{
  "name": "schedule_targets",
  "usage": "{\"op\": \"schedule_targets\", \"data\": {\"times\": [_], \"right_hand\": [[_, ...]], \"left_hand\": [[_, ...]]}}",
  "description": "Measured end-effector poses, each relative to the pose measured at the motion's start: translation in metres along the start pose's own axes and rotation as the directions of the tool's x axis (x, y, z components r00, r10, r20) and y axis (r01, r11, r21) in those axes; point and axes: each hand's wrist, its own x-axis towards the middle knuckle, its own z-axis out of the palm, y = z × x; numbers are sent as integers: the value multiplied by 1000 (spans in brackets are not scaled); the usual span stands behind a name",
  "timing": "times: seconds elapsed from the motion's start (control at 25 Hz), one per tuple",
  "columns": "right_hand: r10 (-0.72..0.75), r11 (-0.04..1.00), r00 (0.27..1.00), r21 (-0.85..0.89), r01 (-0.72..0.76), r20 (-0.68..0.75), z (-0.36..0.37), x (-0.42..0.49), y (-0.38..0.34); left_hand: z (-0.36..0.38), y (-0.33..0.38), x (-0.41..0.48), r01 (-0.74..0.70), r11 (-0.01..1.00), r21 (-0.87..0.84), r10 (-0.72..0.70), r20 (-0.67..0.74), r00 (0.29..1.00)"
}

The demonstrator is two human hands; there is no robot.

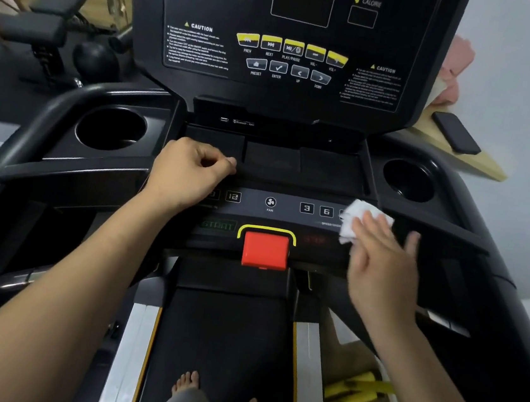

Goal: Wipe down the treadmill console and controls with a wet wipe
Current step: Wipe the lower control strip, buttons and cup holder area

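Right grip (382, 263) flat, fingers straight and spread, pressing wet wipe (359, 218) onto control strip (268, 214) at the right end of the treadmill console (301, 105); nothing pinched, palm just lies over the wipe's lower half. Wipe white, crumpled, covers the number buttons right of the "6" key (326, 211), top corner sticking out past the fingertips toward the tray's front edge

Left grip (191, 172) curled in, thumb against forefinger, nothing seen in it; knuckles rest on the front lip of the centre tray (271, 158) at its left end, wrist over the strip's left number keys, hiding some of them

Fan button (270, 202) in the strip's middle, between both grips, uncovered. Red safety key block (265, 250) below it at the console's front edge, yellow outline around the top. Cup holders at the left (108, 146) and right (407, 184) corners. Upright panel dark, screens off, yellow media buttons (292, 48) in a row across it

Belt (224, 345) below, bare feet (186, 383) on it. Dark flat slab (455, 132) on a wooden board behind the console's right corner
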Motion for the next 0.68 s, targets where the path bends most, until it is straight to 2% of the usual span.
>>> {"op": "schedule_targets", "data": {"times": [0.12, 0.2, 0.32, 0.4, 0.44, 0.56, 0.64, 0.68], "right_hand": [[-223, 975, 968, 47, 219, 117, 20, 18, -46], [-336, 941, 903, 51, 334, 269, 23, 23, -85], [-452, 884, 816, 56, 464, 362, 27, 23, -105], [-462, 881, 814, 80, 466, 352, 18, 24, -81], [-426, 900, 840, 63, 431, 335, 12, 26, -62], [-313, 949, 915, 63, 308, 254, 3, 32, -35], [-318, 948, 900, 124, 294, 297, 6, 31, -58], [-324, 945, 881, 164, 283, 344, 9, 29, -73]], "left_hand": [[0, 3, -4, -16, 1000, -4, 16, -3, 1000], [0, 2, -5, -33, 999, -2, 33, -5, 999], [0, 0, -8, -52, 999, -11, 52, -7, 999], [-3, 0, -15, -63, 998, -22, 63, -26, 998], [-5, 1, -20, -110, 994, -2, 109, -55, 992], [-2, 11, -39, -367, 921, 133, 383, -127, 915], [15, 22, -57, -474, 870, 134, 482, -36, 875], [24, 27, -68, -481, 871, 98, 480, 39, 876]]}}
